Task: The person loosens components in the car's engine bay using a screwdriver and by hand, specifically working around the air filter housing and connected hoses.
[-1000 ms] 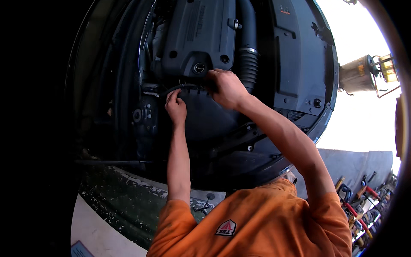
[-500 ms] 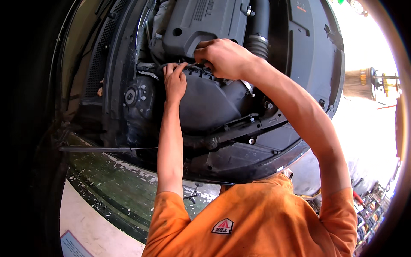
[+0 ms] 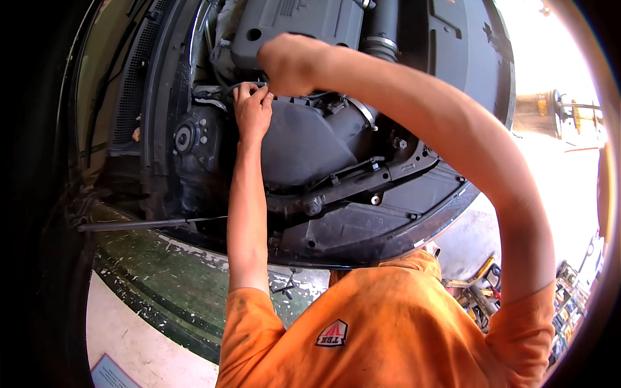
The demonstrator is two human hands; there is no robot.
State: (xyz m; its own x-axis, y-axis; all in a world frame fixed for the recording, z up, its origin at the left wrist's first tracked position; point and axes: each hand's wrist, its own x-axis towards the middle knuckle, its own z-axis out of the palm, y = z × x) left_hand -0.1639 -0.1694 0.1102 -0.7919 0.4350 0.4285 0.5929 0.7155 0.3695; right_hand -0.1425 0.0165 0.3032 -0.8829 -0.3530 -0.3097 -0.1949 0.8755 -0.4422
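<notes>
My left hand (image 3: 251,110) reaches to the back of the black air box (image 3: 304,142), its fingertips bent and gripping a thin black hose (image 3: 240,88). Just right of it and higher, my right hand (image 3: 292,63) is curled into a closed shape over the lower edge of the black engine cover (image 3: 284,19), slightly blurred; what is inside its fingers is hidden. A large corrugated intake pipe (image 3: 380,44) runs up beside the engine cover.
A strut top (image 3: 185,137) is left of my left arm, and a thin prop rod (image 3: 136,226) lies across the lower left. A metal canister (image 3: 537,115) stands beyond the car at right, with assorted tools (image 3: 482,291) low at right.
My right hand has moved up and left over the engine cover, its forearm now angled more across the bay. My left hand stays by the hose. The whole view has shifted.
</notes>
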